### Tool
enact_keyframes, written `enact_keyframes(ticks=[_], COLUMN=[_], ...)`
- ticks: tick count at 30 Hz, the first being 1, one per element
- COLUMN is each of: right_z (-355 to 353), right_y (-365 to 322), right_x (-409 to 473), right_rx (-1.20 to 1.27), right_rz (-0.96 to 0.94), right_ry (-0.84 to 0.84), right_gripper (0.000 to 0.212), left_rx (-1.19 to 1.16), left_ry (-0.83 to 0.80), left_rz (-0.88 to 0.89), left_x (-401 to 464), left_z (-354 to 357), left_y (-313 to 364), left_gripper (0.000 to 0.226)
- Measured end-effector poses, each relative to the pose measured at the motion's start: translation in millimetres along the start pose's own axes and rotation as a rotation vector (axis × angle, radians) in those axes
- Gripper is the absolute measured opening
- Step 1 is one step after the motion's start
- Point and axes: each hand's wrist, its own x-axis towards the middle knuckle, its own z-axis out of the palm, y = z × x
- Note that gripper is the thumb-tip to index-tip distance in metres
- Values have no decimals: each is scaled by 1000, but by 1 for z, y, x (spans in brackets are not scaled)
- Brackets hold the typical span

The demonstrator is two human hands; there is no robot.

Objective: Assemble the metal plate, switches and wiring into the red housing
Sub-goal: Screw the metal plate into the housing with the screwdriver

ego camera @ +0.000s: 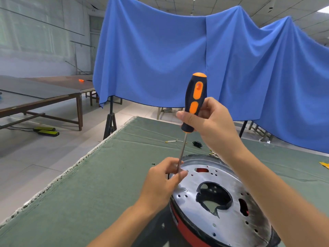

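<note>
A round metal plate [192, 186] with a large central cut-out and several small holes lies on top of the red housing [183, 227] at the lower right of the green table. My right hand [211, 122] grips the black-and-orange handle of a screwdriver [195, 100], held nearly upright. Its thin shaft runs down to the plate's near-left rim. My left hand [165, 179] pinches the lower end of the shaft there; the tip and any screw under it are hidden by my fingers.
A small black switch [197, 144] and loose yellow-tipped wires [173, 141] lie on the green table cover [106, 175] beyond the plate. A tiny dark screw [153, 164] sits left of my left hand. A blue cloth [178, 59] hangs behind the table.
</note>
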Motion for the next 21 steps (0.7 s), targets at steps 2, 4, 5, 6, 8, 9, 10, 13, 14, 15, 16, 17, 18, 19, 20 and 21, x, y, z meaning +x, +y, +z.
enact_keyframes(ticks=[2,4,5,6,8,9,10,13,14,15,16,17,18,19,20,21], right_z=[3,5,5,5,2,0,-1,-2,-1,1,2,4,6,7,7,7], right_y=[1,2,2,2,-1,-3,-4,-6,-6,-5,-4,-3,-1,-1,-1,-1], right_x=[-1,-1,-1,-1,0,0,1,2,1,0,-2,-3,-4,-4,-4,-4], right_rx=[-45,-111,-124,-107,0,58,101,108,103,95,73,40,10,-9,-26,-44], right_rz=[-25,-19,-12,-1,49,74,81,24,3,-17,-41,-64,-77,-75,-66,-52], right_ry=[37,66,66,57,-2,-46,-88,-113,-95,-68,-33,0,27,40,33,-3], right_gripper=[36,38,38,37,28,22,16,6,9,15,21,27,33,37,39,38], left_rx=[-54,-84,-77,-54,-5,14,31,47,43,34,26,15,8,-3,-7,-14], left_ry=[56,51,42,30,-3,-19,-33,-54,-29,0,29,47,52,45,31,14], left_rz=[-21,-7,13,36,68,63,49,33,35,29,19,9,-1,-8,-11,-10], left_x=[1,1,1,1,0,0,0,-1,0,0,1,1,1,1,1,2], left_z=[2,1,0,-1,-1,-1,-2,-3,-2,-1,0,1,2,3,2,2], left_y=[0,0,-1,-1,-3,-4,-5,-4,-5,-5,-4,-4,-4,-3,-3,-3], left_gripper=[11,18,22,22,12,12,17,22,13,3,4,9,12,14,17,17])
